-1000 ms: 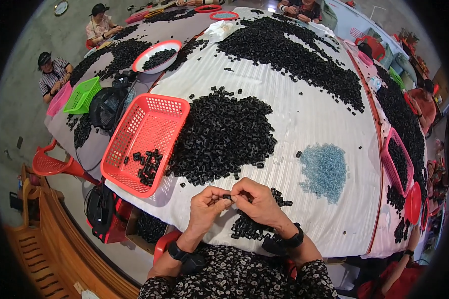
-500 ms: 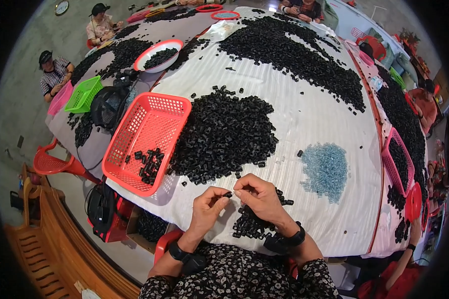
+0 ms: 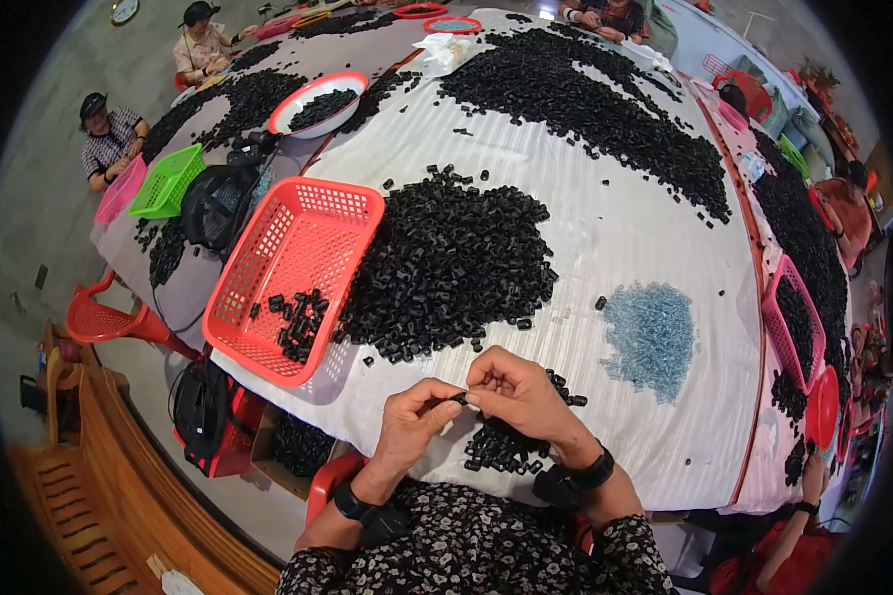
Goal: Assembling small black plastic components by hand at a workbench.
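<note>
My left hand point(image 3: 404, 431) pinches a small black plastic part point(image 3: 458, 399) between thumb and finger. The fingertips of my right hand point(image 3: 522, 399) are closed against the same part; anything else between them is too small to make out. Under and beside my right hand lies a small heap of black parts point(image 3: 496, 451). A large mound of the same parts point(image 3: 453, 263) spreads just beyond my hands. To its left is a red perforated basket point(image 3: 303, 248) with some black parts at its near end. A patch of small clear bluish pieces point(image 3: 652, 342) lies to the right.
White cloth point(image 3: 615, 466) covers the table. More black parts point(image 3: 585, 104) lie at the far side, near a red-rimmed bowl point(image 3: 316, 131). A pink basket point(image 3: 792, 322) stands at the right. Several people sit around the tables. A wooden bench point(image 3: 119, 496) is at the lower left.
My right fingertips have come in against the black part in my left hand, closing the small gap between the hands. The view has shifted slightly.
</note>
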